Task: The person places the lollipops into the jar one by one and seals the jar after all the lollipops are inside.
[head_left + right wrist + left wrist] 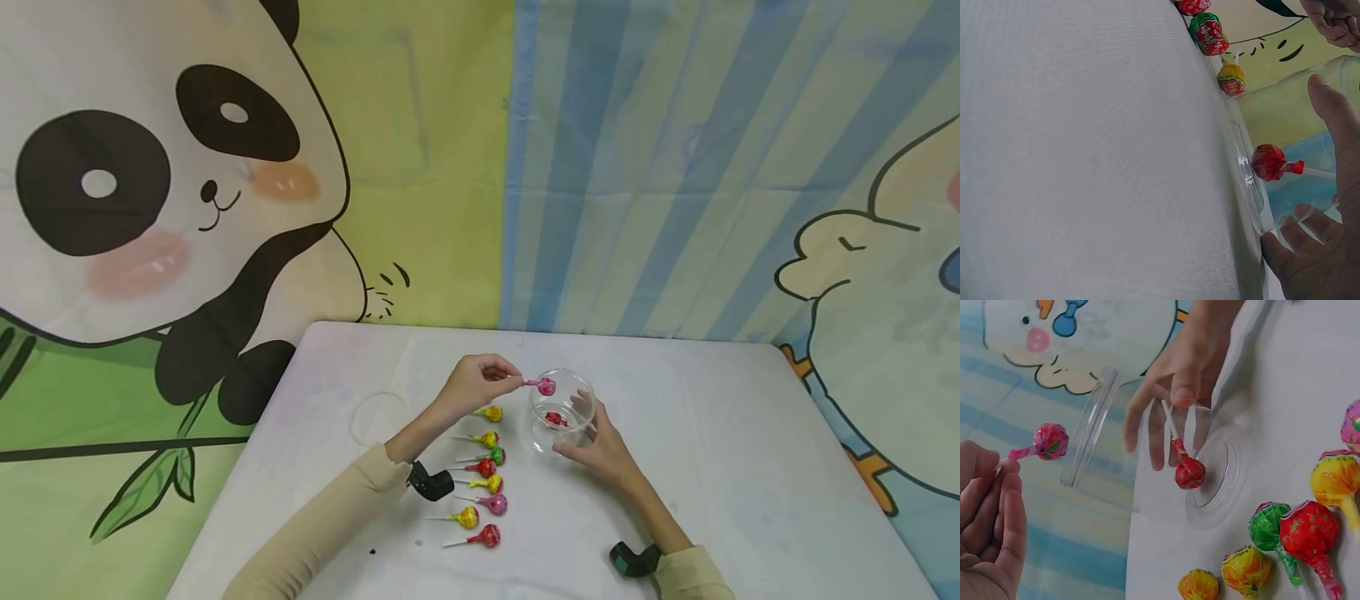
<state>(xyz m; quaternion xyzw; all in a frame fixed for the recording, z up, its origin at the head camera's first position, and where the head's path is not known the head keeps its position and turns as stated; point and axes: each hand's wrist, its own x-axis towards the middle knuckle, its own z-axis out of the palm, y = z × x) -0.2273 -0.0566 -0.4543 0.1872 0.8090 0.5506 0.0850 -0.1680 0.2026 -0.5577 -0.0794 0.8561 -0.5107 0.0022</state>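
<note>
In the head view my left hand pinches a pink lollipop by its stick, its candy end over the mouth of a clear jar. The left wrist view shows the same pink lollipop beside the jar's rim, held between thumb and fingertips. My right hand grips the jar from its right side, thumb at the near side and fingers round the far side. Inside the jar a red lollipop rests at the bottom, stick pointing up.
Left of the jar, several lollipops lie in a column, among them a green one, a pink one and a red one. A clear round lid lies further left on the white table. A patterned curtain hangs behind.
</note>
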